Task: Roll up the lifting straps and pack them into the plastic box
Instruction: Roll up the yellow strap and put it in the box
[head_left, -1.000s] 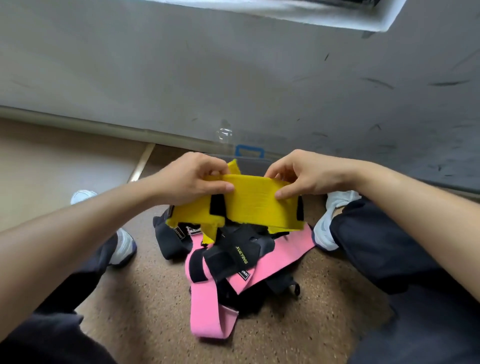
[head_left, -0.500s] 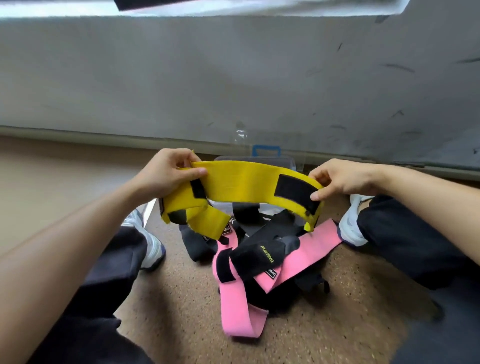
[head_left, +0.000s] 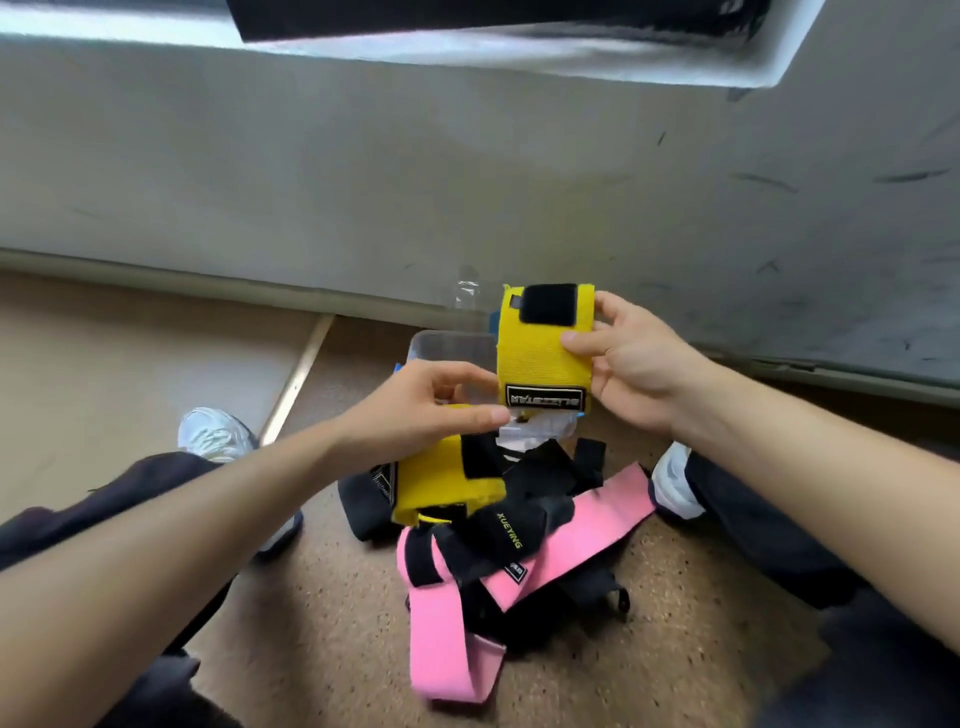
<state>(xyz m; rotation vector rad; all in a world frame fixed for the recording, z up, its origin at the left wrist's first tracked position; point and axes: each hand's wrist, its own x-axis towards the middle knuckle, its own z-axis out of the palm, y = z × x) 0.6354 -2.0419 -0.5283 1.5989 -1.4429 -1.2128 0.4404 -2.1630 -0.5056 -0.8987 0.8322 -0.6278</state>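
Plastic box (head_left: 451, 344) behind yellow strap (head_left: 540, 358) seemingly holds white wrapping (head_left: 540, 429).

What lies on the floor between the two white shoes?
A heap of pink straps and black straps, as the head view shows.

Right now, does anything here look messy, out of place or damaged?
Yes: the pink strap and black straps lie in a tangled, unrolled heap on the floor, crossing each other, outside the plastic box behind. The yellow strap, pinched by the right hand, is unrolled too. Nothing looks torn.
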